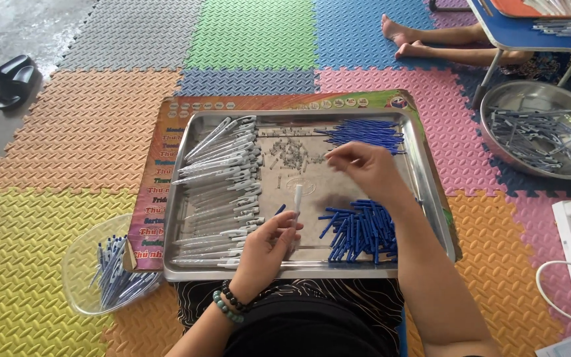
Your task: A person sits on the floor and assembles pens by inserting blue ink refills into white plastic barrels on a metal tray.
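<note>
White pen barrel (297,198), a smooth plastic tube, stands upright in our left hand (269,248), fingers clamped on it above the shiny steel tray (424,172). Just right lie blue plastic refill tubes (361,228). Farther off, our right hand (365,165) pinches together over tiny metal springs (289,155), beside grey clip caps (223,175).

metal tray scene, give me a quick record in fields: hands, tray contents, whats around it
left hand: holds a white pen barrel upright
right hand: fingertips pinched beside the small metal springs
metal tray: grey pen barrels at left, blue parts near right, blue refills at far right
clear bowl: assembled pens, left of tray
steel bowl: grey pens, at right
</note>
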